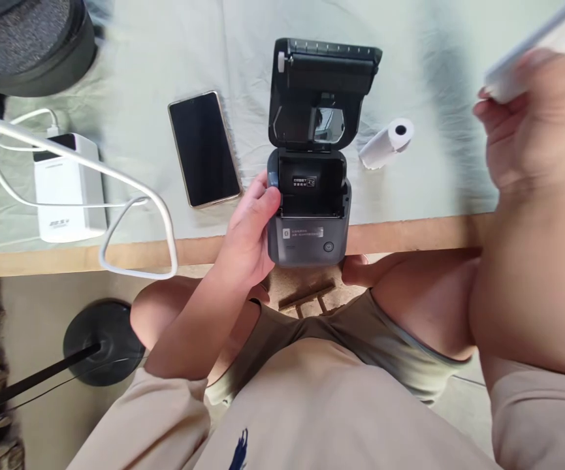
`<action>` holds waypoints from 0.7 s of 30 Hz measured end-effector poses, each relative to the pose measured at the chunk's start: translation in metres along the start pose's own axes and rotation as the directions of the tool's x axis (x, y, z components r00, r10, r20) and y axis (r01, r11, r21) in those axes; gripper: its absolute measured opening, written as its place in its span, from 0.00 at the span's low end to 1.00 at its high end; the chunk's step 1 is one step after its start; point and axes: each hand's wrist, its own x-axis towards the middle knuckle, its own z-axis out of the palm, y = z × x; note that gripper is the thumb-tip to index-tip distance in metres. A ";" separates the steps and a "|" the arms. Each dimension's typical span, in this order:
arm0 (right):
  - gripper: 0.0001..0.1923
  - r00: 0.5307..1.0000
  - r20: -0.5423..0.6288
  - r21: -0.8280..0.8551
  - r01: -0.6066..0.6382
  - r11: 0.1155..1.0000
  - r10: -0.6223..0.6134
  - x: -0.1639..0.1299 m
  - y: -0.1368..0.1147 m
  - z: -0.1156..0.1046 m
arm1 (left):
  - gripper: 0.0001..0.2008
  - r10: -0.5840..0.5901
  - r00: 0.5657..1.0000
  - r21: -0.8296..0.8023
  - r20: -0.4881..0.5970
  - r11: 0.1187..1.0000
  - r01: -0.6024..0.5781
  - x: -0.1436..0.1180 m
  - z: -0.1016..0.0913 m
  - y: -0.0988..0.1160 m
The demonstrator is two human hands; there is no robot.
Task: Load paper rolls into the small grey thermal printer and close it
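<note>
A dark grey portable label printer (306, 241) is at the table's front edge with its lid (321, 98) swung up. Its inner bay is exposed, and I see no roll inside. My left hand (250, 228) is closed around the printer's left side, the thumb on its upper edge. Up at the right, my right hand (539, 124) grips a flat-sided white object (564, 39), partly out of frame and blurred; its kind cannot be told. Between the printer and my right hand, a small white paper roll (385, 143) lies on the cloth.
A smartphone (204, 150) with a dark screen lies left of the printer. Farther left stands a white power bank (69, 189) with a looping white cable (164, 215). A round black case (32, 49) sits at the far left. A black round base (103, 343) is on the floor.
</note>
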 end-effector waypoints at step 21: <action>0.21 0.970 0.174 -0.376 0.223 0.900 -0.168 -0.058 -0.065 0.080 | 0.07 -0.003 0.999 -0.117 0.045 0.993 0.009 0.000 -0.001 -0.004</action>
